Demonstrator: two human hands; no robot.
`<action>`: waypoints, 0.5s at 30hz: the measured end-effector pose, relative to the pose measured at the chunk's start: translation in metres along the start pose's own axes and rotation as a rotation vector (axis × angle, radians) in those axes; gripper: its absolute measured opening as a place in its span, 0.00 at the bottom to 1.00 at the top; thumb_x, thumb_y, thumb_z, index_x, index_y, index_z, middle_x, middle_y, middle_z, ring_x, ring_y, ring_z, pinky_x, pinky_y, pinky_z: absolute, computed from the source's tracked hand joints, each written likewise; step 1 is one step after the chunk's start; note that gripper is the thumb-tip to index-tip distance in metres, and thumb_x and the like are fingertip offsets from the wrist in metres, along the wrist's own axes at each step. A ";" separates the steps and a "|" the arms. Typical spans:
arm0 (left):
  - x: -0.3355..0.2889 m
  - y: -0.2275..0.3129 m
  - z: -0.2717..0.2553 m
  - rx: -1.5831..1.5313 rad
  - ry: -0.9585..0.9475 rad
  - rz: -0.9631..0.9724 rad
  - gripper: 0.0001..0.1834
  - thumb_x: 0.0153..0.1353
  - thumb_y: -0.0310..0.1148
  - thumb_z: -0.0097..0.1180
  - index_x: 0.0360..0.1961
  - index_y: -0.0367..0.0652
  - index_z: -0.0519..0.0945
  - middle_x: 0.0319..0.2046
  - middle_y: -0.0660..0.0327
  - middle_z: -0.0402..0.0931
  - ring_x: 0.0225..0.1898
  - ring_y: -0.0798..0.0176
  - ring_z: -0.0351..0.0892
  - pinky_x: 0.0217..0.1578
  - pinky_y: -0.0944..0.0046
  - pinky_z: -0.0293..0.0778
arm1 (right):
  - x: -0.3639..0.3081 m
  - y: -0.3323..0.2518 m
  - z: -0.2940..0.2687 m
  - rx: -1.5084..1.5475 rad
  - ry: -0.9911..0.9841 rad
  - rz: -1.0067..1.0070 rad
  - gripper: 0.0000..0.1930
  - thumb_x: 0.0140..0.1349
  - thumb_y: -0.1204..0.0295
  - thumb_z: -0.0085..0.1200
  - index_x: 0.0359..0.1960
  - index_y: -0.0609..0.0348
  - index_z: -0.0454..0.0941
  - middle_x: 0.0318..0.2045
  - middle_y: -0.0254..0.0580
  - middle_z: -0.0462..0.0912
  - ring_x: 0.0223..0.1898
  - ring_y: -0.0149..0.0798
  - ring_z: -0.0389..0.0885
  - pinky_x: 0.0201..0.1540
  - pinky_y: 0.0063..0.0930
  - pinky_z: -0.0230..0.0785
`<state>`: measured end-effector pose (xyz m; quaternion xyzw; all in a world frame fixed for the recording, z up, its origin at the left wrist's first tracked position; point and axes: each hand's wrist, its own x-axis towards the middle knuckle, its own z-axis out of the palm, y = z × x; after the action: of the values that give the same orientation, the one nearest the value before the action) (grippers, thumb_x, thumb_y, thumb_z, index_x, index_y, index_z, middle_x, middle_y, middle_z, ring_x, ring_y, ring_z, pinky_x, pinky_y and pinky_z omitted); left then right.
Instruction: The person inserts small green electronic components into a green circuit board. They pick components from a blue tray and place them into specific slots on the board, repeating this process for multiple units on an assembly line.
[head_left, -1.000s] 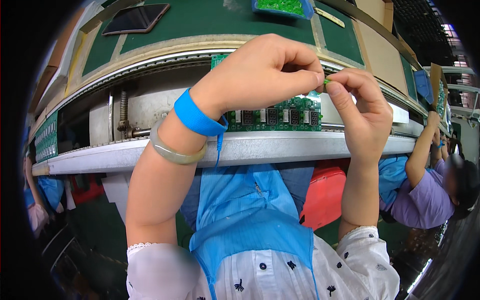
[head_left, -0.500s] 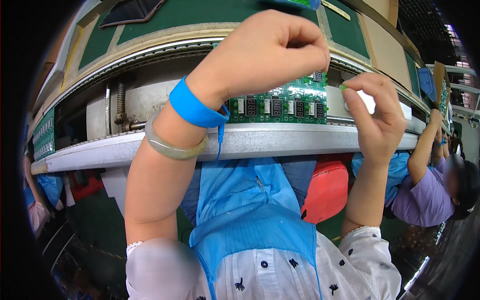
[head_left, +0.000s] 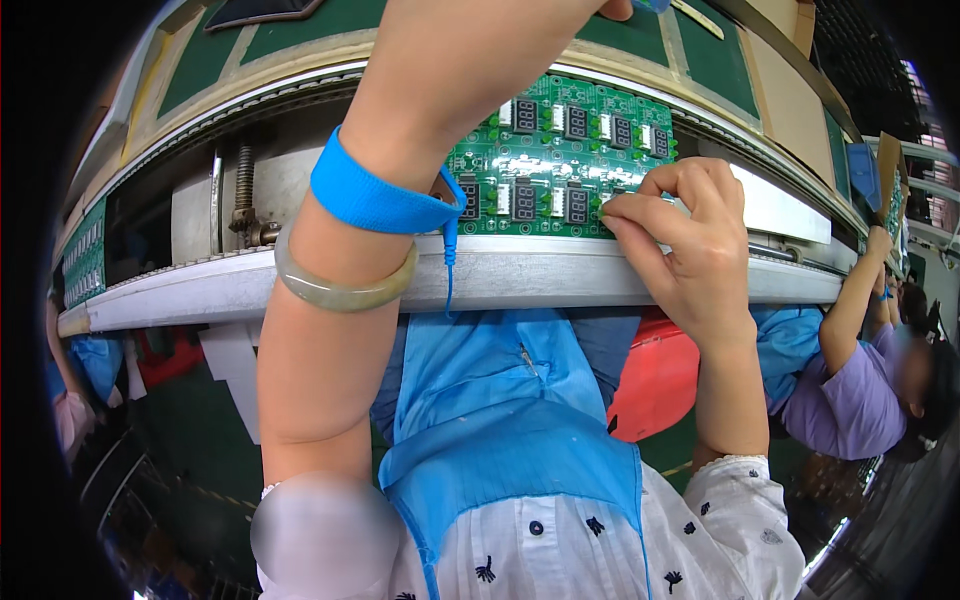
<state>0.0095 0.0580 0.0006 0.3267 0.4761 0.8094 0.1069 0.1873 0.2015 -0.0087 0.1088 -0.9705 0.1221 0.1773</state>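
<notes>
A green circuit board panel [head_left: 545,160] with rows of black digit displays, white connectors and small green LEDs lies on the metal rail track. My right hand [head_left: 690,225] is closed in a pinch at the panel's near right part, its fingertips touching or just above the board. The small green LED it pinches is mostly hidden by the fingers. My left hand [head_left: 490,45] reaches past the panel to the top edge, beside a blue container [head_left: 652,4] that is only partly in view. Most of its fingers are cut off. My left wrist wears a blue strap [head_left: 375,190] with a cord.
The near metal rail [head_left: 540,272] runs along the table front. A phone [head_left: 262,10] lies at the far left on the green surface. More green boards [head_left: 84,255] sit on the track at left. A co-worker in a purple top [head_left: 850,390] handles a board at right.
My left hand has moved up and away, uncovering more of the board panel. My right hand has come left and down onto the panel with the small green LED.
</notes>
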 end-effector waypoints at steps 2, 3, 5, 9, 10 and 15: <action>0.000 0.004 0.001 0.012 0.005 -0.010 0.09 0.65 0.29 0.56 0.32 0.34 0.84 0.27 0.65 0.80 0.31 0.75 0.74 0.34 0.74 0.70 | 0.001 -0.001 0.001 -0.031 -0.014 -0.008 0.06 0.48 0.72 0.68 0.30 0.51 0.85 0.33 0.32 0.77 0.41 0.43 0.73 0.42 0.38 0.61; 0.000 0.009 0.005 0.027 0.012 -0.028 0.09 0.65 0.29 0.56 0.32 0.34 0.84 0.27 0.65 0.79 0.30 0.76 0.73 0.33 0.75 0.69 | 0.001 -0.001 0.001 -0.040 -0.016 -0.010 0.06 0.48 0.72 0.68 0.30 0.51 0.85 0.33 0.32 0.77 0.41 0.42 0.73 0.42 0.38 0.61; -0.005 0.021 0.011 0.083 0.041 -0.098 0.10 0.65 0.30 0.57 0.31 0.34 0.84 0.26 0.66 0.78 0.29 0.77 0.71 0.31 0.76 0.66 | 0.001 -0.001 0.002 -0.055 -0.020 -0.016 0.06 0.48 0.71 0.67 0.30 0.50 0.85 0.33 0.32 0.77 0.41 0.42 0.72 0.42 0.38 0.60; -0.009 0.026 0.012 0.052 0.033 -0.120 0.10 0.65 0.31 0.57 0.30 0.35 0.83 0.24 0.69 0.75 0.26 0.80 0.66 0.26 0.76 0.61 | 0.004 -0.004 0.001 -0.080 -0.030 -0.033 0.06 0.48 0.71 0.67 0.29 0.50 0.85 0.33 0.32 0.77 0.41 0.42 0.73 0.42 0.39 0.60; -0.010 0.024 0.009 0.029 0.008 -0.102 0.11 0.65 0.31 0.57 0.30 0.35 0.83 0.23 0.70 0.74 0.25 0.80 0.65 0.26 0.76 0.60 | 0.005 -0.005 0.000 -0.084 -0.039 -0.031 0.06 0.48 0.71 0.67 0.29 0.51 0.85 0.33 0.32 0.77 0.41 0.42 0.73 0.42 0.39 0.60; -0.009 0.019 0.007 0.003 -0.020 -0.029 0.11 0.65 0.32 0.57 0.29 0.35 0.82 0.23 0.72 0.72 0.25 0.80 0.63 0.25 0.76 0.59 | 0.009 -0.011 -0.005 -0.114 -0.080 -0.017 0.07 0.46 0.74 0.67 0.29 0.52 0.85 0.32 0.34 0.78 0.41 0.43 0.74 0.44 0.38 0.62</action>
<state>0.0240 0.0487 0.0151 0.3279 0.4811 0.8037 0.1229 0.1840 0.1906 0.0014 0.1114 -0.9812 0.0605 0.1454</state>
